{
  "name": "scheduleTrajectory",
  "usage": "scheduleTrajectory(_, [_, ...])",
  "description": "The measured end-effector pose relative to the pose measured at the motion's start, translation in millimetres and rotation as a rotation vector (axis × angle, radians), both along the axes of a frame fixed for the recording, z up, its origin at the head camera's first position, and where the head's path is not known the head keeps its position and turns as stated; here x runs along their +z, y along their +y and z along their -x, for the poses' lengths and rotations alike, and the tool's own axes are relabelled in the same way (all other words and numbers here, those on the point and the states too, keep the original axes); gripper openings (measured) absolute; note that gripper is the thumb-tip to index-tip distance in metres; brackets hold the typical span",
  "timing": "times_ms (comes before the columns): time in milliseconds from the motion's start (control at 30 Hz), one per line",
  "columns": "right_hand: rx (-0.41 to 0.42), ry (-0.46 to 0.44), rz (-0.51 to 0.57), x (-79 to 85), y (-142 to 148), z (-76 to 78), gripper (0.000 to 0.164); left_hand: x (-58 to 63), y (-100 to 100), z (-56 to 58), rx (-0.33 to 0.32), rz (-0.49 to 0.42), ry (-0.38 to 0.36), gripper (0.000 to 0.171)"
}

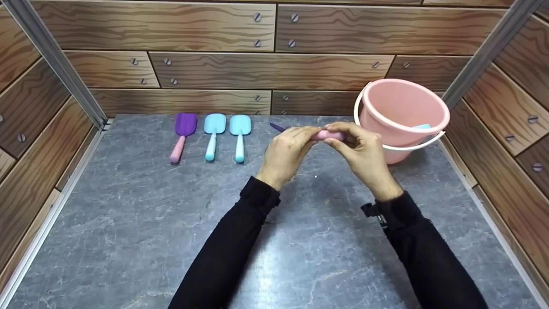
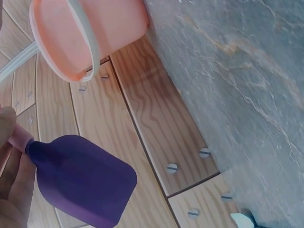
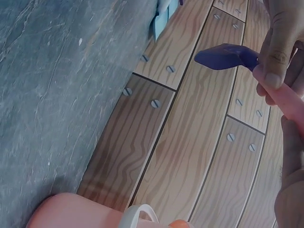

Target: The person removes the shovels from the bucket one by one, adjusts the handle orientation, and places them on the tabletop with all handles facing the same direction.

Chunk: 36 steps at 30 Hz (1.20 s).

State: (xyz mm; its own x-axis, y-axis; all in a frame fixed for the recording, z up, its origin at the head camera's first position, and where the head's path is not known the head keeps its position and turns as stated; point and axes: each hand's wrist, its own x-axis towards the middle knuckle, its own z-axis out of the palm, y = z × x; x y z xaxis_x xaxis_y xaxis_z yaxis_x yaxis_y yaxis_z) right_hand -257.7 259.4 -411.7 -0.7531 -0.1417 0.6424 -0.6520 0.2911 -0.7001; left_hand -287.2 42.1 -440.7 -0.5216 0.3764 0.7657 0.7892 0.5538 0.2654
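Far left on the grey tabletop [image 1: 150,223]: one purple scoop [image 1: 185,124] is lying with its blade toward the plank-patterned back wall [image 1: 210,71], its pink handle slanting toward the person. Just right of it, apart, a first light-blue scoop [image 1: 215,123] is lying the same way round; a second light-blue scoop [image 1: 240,124] is lying beside that, not touching.

Centre: the left hand [image 1: 286,150] is grasping the held scoop [image 2: 85,178], thumb and fingers pinching its pink handle close to the purple blade. The blade is pointing left, and the scoop is being held off the tabletop, outside the bucket and near its left side. The right hand [image 1: 364,150] is also grasping that handle, thumb and fingers pinching it farther from the blade.

Right: the pink bucket [image 1: 388,133] is standing near the back right corner, its mouth facing up. Its white carrying handle [image 1: 411,148] is hanging down across the front. Contents: a light-blue piece [image 1: 422,126] is showing just above the near rim, inside; the front wall is hiding the rest, so its full shape cannot be told.
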Motion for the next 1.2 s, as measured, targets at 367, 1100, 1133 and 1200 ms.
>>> scheduleTrajectory(367, [-0.02, -0.072, -0.155, 0.8, 6, -2.3, 0.041, -5.6, -12, 10.3, -0.035, 0.035, -0.021, 0.026])
scheduleTrajectory(1100, [0.02, -0.005, -0.649, -7.2, 19, -9.5, 0.05, -10.3, -43, 31.3, -0.003, 0.081, -0.159, 0.026])
scheduleTrajectory(1133, [0.027, -0.005, -0.668, -7.8, 19, -9.9, 0.05, -10.9, -44, 32.2, 0.001, 0.083, -0.161, 0.026])
scheduleTrajectory(1200, [0.038, 0.0, -0.707, -8.9, 18, -10.5, 0.051, -11.8, -46, 33.4, 0.006, 0.087, -0.169, 0.027])
